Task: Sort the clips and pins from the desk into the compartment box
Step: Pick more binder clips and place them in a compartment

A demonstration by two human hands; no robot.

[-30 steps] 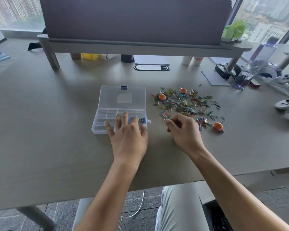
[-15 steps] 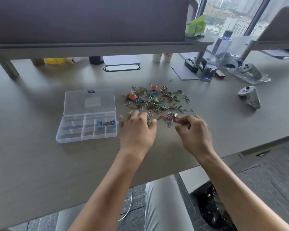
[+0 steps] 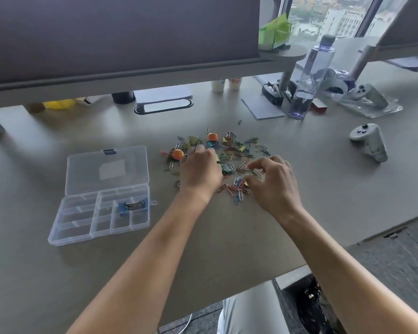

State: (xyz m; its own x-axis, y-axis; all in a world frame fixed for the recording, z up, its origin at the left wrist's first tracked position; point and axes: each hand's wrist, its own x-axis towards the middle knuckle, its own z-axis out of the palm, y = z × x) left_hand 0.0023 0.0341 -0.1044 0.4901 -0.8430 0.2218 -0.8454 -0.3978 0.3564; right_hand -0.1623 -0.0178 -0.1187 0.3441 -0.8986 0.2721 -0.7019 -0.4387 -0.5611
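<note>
A clear plastic compartment box lies open on the desk, its lid flat behind it. One compartment holds a blue binder clip. To its right spreads a pile of coloured paper clips with two orange round pins among them. My left hand rests palm down on the pile's left part, fingers curled into the clips. My right hand hovers over the pile's near right edge, fingertips pinched together at the clips; whether either hand holds one is hidden.
A water bottle stands at the back right beside a grey pad. A white game controller lies to the right, another in plastic behind it. A raised shelf with a dark panel spans the back.
My left hand left the box and moved right onto the clip pile. My right hand shifted further into the pile. The camera view swung right.
</note>
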